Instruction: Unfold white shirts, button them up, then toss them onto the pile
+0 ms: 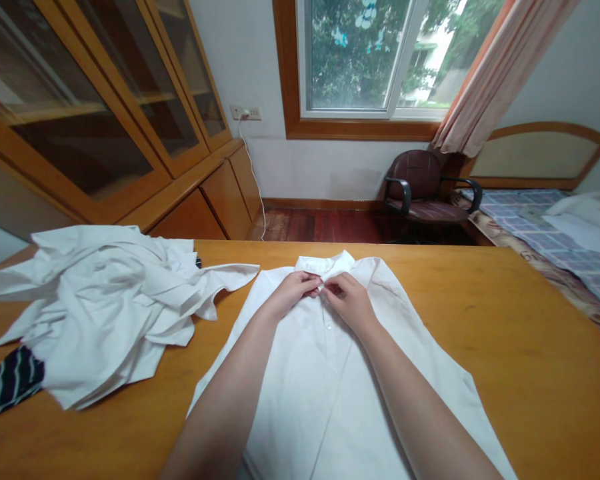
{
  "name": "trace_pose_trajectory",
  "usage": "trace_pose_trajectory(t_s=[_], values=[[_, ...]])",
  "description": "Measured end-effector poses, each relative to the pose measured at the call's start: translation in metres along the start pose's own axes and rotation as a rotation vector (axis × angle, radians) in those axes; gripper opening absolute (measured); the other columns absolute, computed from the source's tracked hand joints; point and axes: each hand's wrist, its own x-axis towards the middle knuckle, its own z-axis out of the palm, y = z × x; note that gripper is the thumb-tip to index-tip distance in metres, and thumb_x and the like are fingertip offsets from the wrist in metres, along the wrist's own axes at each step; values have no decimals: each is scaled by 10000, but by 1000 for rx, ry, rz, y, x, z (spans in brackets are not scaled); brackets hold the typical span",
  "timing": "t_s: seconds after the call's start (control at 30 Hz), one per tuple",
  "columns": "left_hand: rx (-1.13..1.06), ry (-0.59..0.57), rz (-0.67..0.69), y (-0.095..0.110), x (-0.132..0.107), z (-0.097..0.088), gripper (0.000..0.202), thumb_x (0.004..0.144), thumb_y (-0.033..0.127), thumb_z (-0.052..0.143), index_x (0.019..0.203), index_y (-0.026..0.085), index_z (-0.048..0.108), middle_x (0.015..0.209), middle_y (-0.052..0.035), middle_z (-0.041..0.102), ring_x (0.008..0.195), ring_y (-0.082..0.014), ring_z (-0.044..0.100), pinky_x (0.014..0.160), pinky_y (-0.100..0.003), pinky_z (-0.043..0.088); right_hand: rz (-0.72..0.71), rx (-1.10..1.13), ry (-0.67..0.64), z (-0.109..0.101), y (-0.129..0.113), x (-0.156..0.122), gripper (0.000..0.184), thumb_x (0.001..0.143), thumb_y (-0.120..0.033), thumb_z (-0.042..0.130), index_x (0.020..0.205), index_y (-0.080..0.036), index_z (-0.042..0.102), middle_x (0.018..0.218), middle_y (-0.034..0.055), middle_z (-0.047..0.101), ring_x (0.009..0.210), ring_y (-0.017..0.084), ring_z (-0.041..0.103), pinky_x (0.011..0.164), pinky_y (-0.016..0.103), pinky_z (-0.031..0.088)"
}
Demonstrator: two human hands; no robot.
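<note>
A white shirt (pixel 305 373) lies spread front-up on the table, its collar (pixel 333 264) at the far end. Just below the collar, my left hand (pixel 296 291) pinches the front edge of the shirt from the left. From the right, my right hand (pixel 349 300) pinches the cloth at the same spot, its fingertips almost meeting those of the left. What sits between the fingertips is mostly hidden. Lower on the front a small white button (pixel 329 326) shows. Both forearms cross over the shirt's body.
On the left of the wooden table (pixel 480 313) lies a crumpled heap of white clothes (pixel 115 307) with a dark striped tie (pixel 13 380) sticking out. Beyond stand a glass-door cabinet (pixel 180 173), a brown armchair (pixel 425 183) and a bed (pixel 555 220).
</note>
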Motion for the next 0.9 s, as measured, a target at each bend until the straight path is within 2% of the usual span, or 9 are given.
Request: trace_pose_trajectory(t_s=[0.13,0.27,0.4,0.47,0.57,0.67,0.8,0.9], values=[[-4,-17,-2,1,-1,-2,374,658,433,824,768,97,701,701,-48,653,646,-121,560,651,-237,427,9,-7,-14,2,6,0,38,859,-240,644,875,-209,630,857,33,619,769,174,596,707,293,497],[-13,-39,-12,0,-2,-4,371,632,430,834,749,106,696,712,-54,659,650,-128,565,658,-247,436,42,-46,31,4,8,1,130,851,-283,678,825,-209,575,797,13,587,720,172,562,676,296,479],[-36,-22,-22,0,-3,-5,383,613,427,844,745,105,686,711,-53,653,650,-131,573,662,-253,451,-2,-62,30,1,6,1,181,889,-310,643,752,-209,582,793,26,592,713,169,564,665,288,472],[-62,-6,-23,0,-2,-5,386,614,421,846,769,105,687,711,-45,647,652,-127,576,667,-248,454,-33,-54,9,-1,4,0,162,911,-315,618,790,-210,642,809,37,626,736,172,593,690,288,482],[-93,21,-15,0,-1,-3,371,634,404,841,796,109,687,716,-37,643,651,-115,574,660,-234,451,-81,-66,-101,-2,1,-2,175,939,-318,578,915,-234,730,808,40,694,725,171,636,696,279,493],[-84,30,-3,0,0,-3,351,640,398,835,763,111,676,739,-46,649,643,-110,566,629,-226,444,-79,-130,-187,-1,-1,-4,231,950,-297,537,1013,-265,757,848,37,757,695,169,672,684,271,504],[-82,37,-8,0,0,-3,369,640,421,831,764,110,676,703,-36,626,626,-107,556,615,-223,441,-29,-230,-120,0,-1,-4,274,942,-273,516,1085,-275,751,934,37,780,689,179,699,682,276,520],[-81,33,-17,0,0,-4,374,643,422,832,780,109,679,689,-30,619,623,-104,555,619,-223,435,1,-236,-40,2,2,-4,264,940,-296,523,1065,-271,754,959,40,780,704,189,709,700,288,532]])
